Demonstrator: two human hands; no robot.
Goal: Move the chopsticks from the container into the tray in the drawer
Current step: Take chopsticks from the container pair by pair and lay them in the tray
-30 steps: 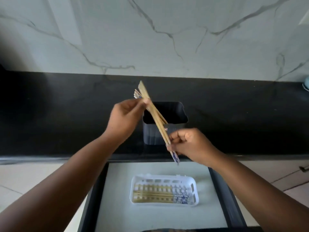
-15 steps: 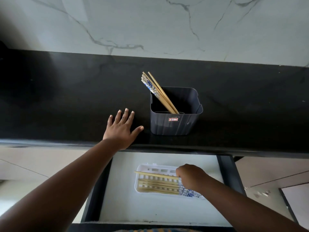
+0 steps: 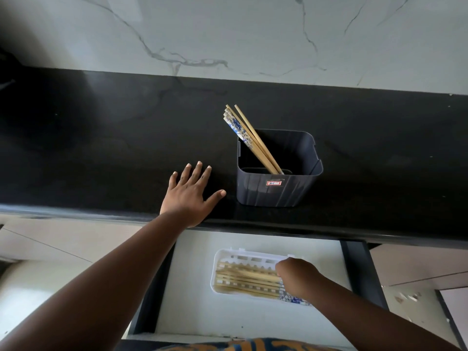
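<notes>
My left hand lies flat with fingers spread on the black bench, holding nothing, just left of the dark container, where a few chopsticks lean toward its far left corner. My right hand is down in the open drawer, curled over the right part of the white tray on the chopsticks lying there; whether it grips them I cannot tell.
</notes>
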